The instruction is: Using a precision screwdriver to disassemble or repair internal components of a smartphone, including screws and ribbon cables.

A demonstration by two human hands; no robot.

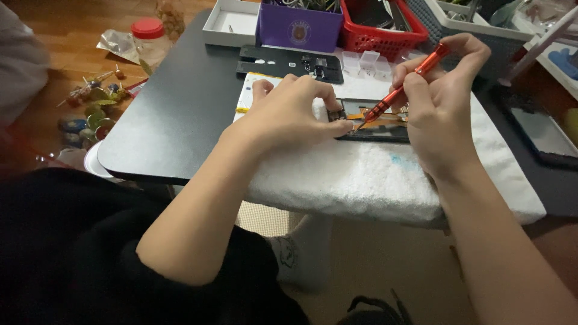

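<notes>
An opened phone (376, 123) lies on a towel (361, 174) on the worktop (174, 114); behind it sit a phone frame (289, 63), small cups (367, 62), then boxes (299, 25) and a basket (379, 27).

Dim, warm indoor light, soft and grainy all over. The white towel (373, 171) is the brightest patch; the dark surface (174, 114) left of it carries a faint sheen. Nearest the camera, below the towel, the black clothing loses detail in shadow.

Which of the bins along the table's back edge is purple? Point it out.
The purple box with a round emblem on its front. It sits between the white open box to its left and the red mesh basket to its right.
</notes>
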